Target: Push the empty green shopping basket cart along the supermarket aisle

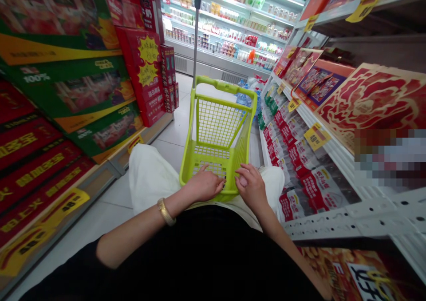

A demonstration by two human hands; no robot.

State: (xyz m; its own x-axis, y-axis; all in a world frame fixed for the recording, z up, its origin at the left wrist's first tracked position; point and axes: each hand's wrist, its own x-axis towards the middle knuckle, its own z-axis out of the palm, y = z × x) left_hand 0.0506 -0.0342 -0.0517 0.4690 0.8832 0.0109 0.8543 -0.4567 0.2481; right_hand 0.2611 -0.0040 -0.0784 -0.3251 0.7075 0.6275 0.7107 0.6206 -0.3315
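Observation:
A lime-green plastic shopping basket [218, 128] stands on the floor of a shop aisle in front of me, with nothing inside it. My left hand [204, 184] rests on its near rim, fingers curled over the edge; a gold bracelet [166, 211] circles that wrist. My right hand [251, 186] grips the same near rim a little to the right, fingers bent over it. A grey pull handle [196, 30] rises from the basket's far side.
Stacked red and green gift boxes [69, 92] line the left. Shelves on the right hold red-labelled bottles [296, 159] and red boxes [372, 101]. A lit chiller [233, 30] closes the aisle's far end. White tiled floor [173, 136] runs between.

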